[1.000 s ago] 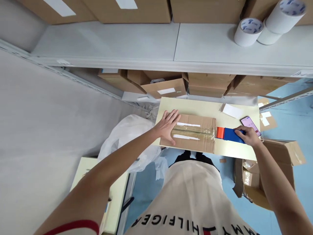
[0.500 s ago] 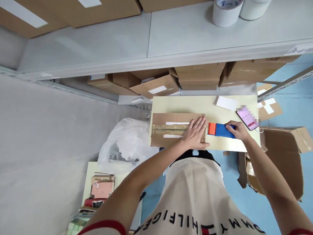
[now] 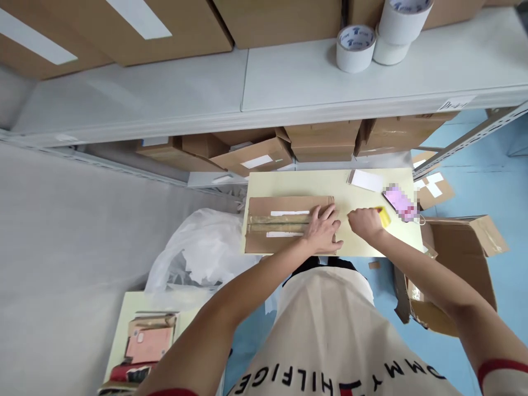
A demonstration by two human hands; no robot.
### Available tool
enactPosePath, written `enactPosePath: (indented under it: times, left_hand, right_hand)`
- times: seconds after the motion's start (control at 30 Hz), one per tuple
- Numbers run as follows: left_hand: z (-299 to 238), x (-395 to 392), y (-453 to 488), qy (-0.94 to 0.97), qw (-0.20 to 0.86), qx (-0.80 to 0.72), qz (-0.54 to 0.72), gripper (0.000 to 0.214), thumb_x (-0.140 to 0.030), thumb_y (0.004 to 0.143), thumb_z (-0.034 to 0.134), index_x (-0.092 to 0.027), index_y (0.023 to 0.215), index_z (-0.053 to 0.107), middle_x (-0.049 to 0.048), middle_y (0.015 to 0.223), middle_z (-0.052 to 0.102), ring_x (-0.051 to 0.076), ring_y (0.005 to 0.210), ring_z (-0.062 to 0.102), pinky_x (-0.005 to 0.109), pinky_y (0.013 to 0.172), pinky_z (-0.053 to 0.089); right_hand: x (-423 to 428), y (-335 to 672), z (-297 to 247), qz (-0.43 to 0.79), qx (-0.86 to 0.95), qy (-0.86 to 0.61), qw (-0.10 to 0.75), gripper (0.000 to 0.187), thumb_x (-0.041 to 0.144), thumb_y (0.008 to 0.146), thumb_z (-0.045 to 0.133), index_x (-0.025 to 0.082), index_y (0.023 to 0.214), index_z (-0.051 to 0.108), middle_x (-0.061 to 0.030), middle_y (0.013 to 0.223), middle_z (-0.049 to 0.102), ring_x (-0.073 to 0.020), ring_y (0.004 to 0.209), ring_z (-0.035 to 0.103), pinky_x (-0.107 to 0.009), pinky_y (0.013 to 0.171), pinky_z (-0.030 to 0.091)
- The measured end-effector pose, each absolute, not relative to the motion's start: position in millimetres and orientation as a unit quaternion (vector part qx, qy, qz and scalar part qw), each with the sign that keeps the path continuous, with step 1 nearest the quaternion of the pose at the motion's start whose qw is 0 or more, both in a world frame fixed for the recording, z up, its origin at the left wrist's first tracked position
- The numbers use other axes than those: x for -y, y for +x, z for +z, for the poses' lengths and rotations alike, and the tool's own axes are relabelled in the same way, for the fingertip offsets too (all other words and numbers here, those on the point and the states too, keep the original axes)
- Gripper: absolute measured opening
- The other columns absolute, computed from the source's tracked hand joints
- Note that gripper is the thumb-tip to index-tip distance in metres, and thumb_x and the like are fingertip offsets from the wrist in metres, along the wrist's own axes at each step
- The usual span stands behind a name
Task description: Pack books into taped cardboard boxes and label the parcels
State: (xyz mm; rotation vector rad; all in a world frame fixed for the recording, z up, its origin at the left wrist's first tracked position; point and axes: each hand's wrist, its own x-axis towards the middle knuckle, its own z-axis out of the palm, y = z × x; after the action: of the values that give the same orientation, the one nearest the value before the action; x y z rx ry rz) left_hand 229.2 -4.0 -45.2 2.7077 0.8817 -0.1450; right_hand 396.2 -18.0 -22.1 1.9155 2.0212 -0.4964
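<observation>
A closed cardboard box (image 3: 259,236) lies flat on the pale table, with tape along its middle seam and two white strips on top. My left hand (image 3: 322,228) rests with fingers spread on the right end of this box. Just right of the box, my right hand (image 3: 365,224) is closed in a fist over the table. Behind the fist shows a yellow curved part of the tape dispenser (image 3: 385,218); the hand hides most of this tool.
A phone (image 3: 399,201) and a white small box (image 3: 366,180) lie on the table (image 3: 297,184). Tape rolls (image 3: 355,52) stand on the shelf above. A plastic bag (image 3: 198,236) is at left, an open carton (image 3: 457,269) on the floor at right.
My right hand has moved left towards the box and turned over, so the dispenser's blue and orange side is out of sight. The left hand stays on the box. The view has shifted.
</observation>
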Motion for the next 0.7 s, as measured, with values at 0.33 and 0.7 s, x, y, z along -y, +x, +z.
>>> enactPosePath:
  times: [0.33, 0.7]
  left_hand:
    - [-54.8, -13.4, 230.0, 0.918, 0.153, -0.365, 0.021, 0.068, -0.058, 0.077, 0.067, -0.020, 0.133, 0.061, 0.0165, 0.160, 0.032, 0.037, 0.145, 0.029, 0.058, 0.117, 0.020]
    - [-71.2, -2.7, 93.8, 0.774, 0.124, -0.620, 0.031, 0.080, -0.051, 0.089, 0.051, -0.008, 0.153, 0.031, 0.0255, 0.163, 0.016, 0.043, 0.151, 0.009, 0.066, 0.117, 0.011]
  right_hand:
    - [76.6, 466.0, -98.7, -0.142, -0.541, 0.826, -0.069, 0.033, 0.027, 0.092, 0.042, 0.014, 0.118, 0.057, -0.0103, 0.077, 0.071, -0.0235, 0.065, 0.062, -0.028, 0.057, 0.034]
    - [135.3, 459.4, -202.2, -0.117, -0.628, 0.753, -0.158, 0.038, 0.026, 0.095, 0.033, 0.013, 0.123, 0.055, -0.0156, 0.094, 0.068, -0.0299, 0.091, 0.062, -0.044, 0.082, 0.046]
